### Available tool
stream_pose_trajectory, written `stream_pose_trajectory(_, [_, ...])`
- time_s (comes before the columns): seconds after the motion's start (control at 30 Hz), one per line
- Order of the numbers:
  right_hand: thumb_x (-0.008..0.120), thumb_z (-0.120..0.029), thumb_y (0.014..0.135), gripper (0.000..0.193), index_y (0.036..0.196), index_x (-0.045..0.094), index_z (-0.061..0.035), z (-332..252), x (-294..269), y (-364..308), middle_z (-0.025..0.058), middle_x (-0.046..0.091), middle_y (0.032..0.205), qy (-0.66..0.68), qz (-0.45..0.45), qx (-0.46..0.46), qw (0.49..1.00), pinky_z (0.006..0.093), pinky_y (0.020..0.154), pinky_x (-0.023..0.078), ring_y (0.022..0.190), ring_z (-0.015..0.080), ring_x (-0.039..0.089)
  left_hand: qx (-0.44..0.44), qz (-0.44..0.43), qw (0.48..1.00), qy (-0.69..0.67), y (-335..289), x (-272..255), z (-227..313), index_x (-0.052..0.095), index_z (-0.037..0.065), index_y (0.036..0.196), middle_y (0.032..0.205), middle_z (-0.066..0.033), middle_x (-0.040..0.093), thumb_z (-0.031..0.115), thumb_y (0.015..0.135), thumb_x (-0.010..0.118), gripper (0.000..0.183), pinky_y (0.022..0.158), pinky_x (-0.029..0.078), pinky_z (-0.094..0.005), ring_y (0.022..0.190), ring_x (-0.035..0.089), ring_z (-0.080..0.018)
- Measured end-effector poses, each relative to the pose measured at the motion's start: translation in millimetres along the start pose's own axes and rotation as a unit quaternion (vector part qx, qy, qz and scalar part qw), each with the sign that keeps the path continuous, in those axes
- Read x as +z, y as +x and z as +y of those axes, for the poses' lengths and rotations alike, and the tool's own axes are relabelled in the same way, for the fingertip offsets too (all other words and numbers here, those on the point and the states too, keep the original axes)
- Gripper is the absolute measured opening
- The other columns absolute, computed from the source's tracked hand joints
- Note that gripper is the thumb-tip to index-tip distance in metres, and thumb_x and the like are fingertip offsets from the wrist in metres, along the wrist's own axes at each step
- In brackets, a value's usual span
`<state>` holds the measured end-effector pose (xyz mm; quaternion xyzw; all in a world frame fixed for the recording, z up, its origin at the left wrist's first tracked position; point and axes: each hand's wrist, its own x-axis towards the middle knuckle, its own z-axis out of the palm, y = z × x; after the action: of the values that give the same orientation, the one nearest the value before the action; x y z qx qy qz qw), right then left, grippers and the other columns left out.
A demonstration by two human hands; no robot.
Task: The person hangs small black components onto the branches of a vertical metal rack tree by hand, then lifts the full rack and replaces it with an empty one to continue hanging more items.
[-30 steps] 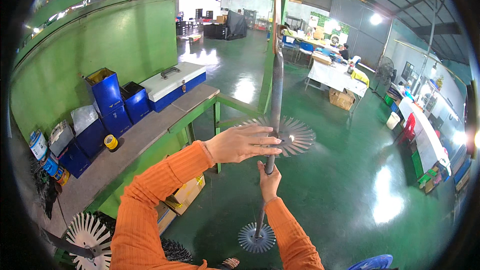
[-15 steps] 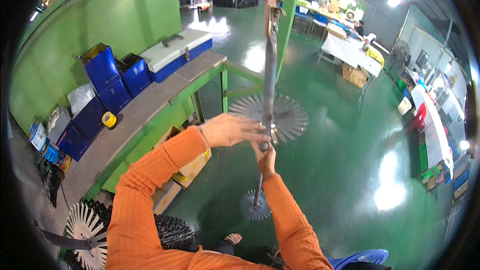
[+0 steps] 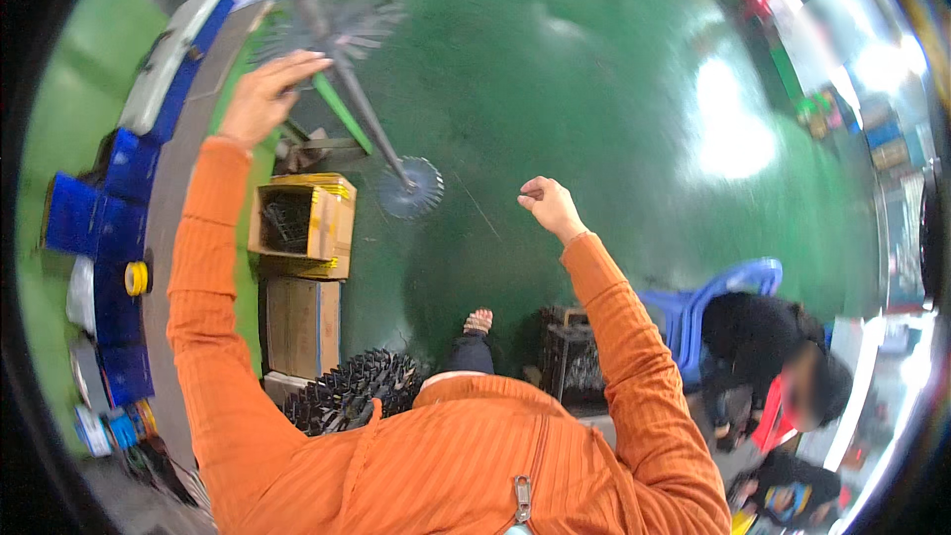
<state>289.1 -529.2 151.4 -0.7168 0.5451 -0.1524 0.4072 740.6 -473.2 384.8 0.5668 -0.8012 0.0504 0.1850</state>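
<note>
A grey metal pole (image 3: 365, 109) stands at the upper left, leaning in the picture. It carries a large slotted metal disc (image 3: 369, 32), blurred, and ends in a smaller toothed disc (image 3: 414, 196) near the floor. My left hand (image 3: 265, 97) is raised beside the pole with its fingers stretched out. Its fingertips lie at the pole just below the large disc; whether they touch it I cannot tell. My right hand (image 3: 555, 208) is away from the pole, over the green floor, with thumb and fingers pinched together. Anything between them is hidden or too small to name.
Left is a bench (image 3: 183, 188) with blue bins (image 3: 124, 267), a yellow tape roll (image 3: 137, 278) and a blue-and-grey toolbox (image 3: 178, 64). Below stand cardboard boxes (image 3: 302, 322) and dark spiky blades (image 3: 362, 386). At right, blue plastic chairs (image 3: 684, 312), a black crate (image 3: 573, 362) and a bent-over person (image 3: 758, 347).
My view has swung down and to the right. My right hand has left the pole and drawn away to the right, pinched. My left hand stays near the pole.
</note>
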Motion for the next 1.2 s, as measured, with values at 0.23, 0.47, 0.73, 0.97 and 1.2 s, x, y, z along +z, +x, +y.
stream_pose_trajectory(0.23, [0.074, -0.028, 0.084, 0.028, 0.105, 0.077, -0.0099, 102, -19, -126, 0.0128, 0.077, 0.103, 0.004, 0.069, 0.112, 0.991, 0.0435, 0.087, 0.058, 0.099, 0.0315, 0.073, -0.033, -0.086, 0.996, -0.005, 6, -17, -12, 0.047, 0.016, 0.154, 0.156, -0.008, 0.05, -0.005, 0.09, 0.062, 0.07, 0.121, 0.033, -0.0407, 0.146, 0.045, -0.029])
stream_pose_trajectory(0.47, [0.073, -0.026, 0.085, 0.025, 0.104, 0.076, -0.0101, 143, 4, -289, 0.0134, 0.076, 0.103, 0.083, 0.145, 0.247, 0.955, 0.0454, 0.09, 0.056, 0.102, 0.0328, 0.072, 0.071, 0.091, 0.988, -0.101, 54, 5, 107, 0.054, 0.006, 0.145, 0.144, -0.0119, 0.058, 0.01, 0.098, 0.067, 0.049, 0.118, 0.036, -0.0394, 0.136, 0.051, -0.0254])
stream_pose_trajectory(0.73, [0.073, -0.026, 0.088, 0.028, 0.108, 0.074, -0.0067, 168, 44, -510, 0.0143, 0.076, 0.107, 0.183, 0.319, 0.333, 0.868, 0.0415, 0.091, 0.056, 0.102, 0.0308, 0.073, 0.183, -0.283, 0.811, -0.479, 37, 215, 476, 0.072, 0.0, 0.111, 0.096, -0.0098, 0.077, 0.019, 0.104, 0.062, 0.023, 0.086, 0.056, -0.0328, 0.09, 0.072, -0.0166])
stream_pose_trajectory(0.97, [0.073, -0.02, 0.09, 0.026, 0.106, 0.073, -0.0009, 219, 104, -757, 0.0074, 0.075, 0.094, 0.372, 0.596, 0.355, 0.616, 0.0312, 0.077, 0.055, 0.088, 0.0134, 0.068, 0.232, -0.701, 0.474, -0.479, -165, 261, 798, 0.059, 0.001, 0.138, 0.136, -0.012, 0.063, 0.025, 0.105, 0.059, 0.041, 0.097, 0.056, -0.0384, 0.12, 0.064, -0.0207])
stream_pose_trajectory(1.2, [0.075, -0.021, 0.092, 0.063, 0.147, 0.046, -0.0079, 298, 168, -917, 0.0095, 0.065, 0.129, 0.613, 0.617, 0.374, 0.322, 0.0408, 0.084, 0.057, 0.104, 0.0246, 0.067, 0.519, -0.538, 0.63, -0.212, -351, 363, 955, 0.022, -0.002, 0.159, 0.155, -0.0268, 0.04, 0.025, 0.078, 0.085, 0.106, 0.122, 0.032, -0.0442, 0.147, 0.037, -0.0392])
